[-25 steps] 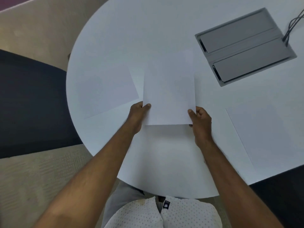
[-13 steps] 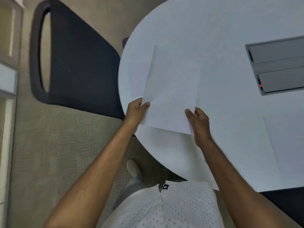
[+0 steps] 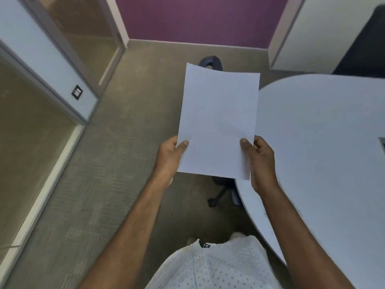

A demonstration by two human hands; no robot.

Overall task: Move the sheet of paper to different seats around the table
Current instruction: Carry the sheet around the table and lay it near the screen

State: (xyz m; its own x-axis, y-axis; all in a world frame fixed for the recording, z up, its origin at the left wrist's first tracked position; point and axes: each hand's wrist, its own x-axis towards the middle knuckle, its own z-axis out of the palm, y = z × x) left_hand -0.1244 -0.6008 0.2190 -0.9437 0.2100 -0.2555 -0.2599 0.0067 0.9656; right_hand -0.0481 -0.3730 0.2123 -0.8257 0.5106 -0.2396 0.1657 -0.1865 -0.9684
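Note:
A blank white sheet of paper [image 3: 218,122] is held up in the air in front of me, above the floor and just left of the table's rounded end. My left hand [image 3: 169,158] pinches its lower left edge, thumb on top. My right hand [image 3: 261,161] pinches its lower right edge the same way. The white table [image 3: 323,142] fills the right side of the view; the sheet's right edge overlaps its rim. A black office chair [image 3: 210,62] stands mostly hidden behind the sheet, with its wheeled base [image 3: 224,190] showing below.
Beige carpet [image 3: 116,163] covers the floor to my left and ahead. Glass partitions with grey frames [image 3: 52,94] run along the left. A purple wall [image 3: 198,19] lies ahead and a white cabinet [image 3: 325,32] at the upper right, beside a dark chair back [image 3: 364,49].
The sheet has come up off the table and now hangs over the floor. My view has swung left, so the table has shifted to the right and the room ahead has appeared.

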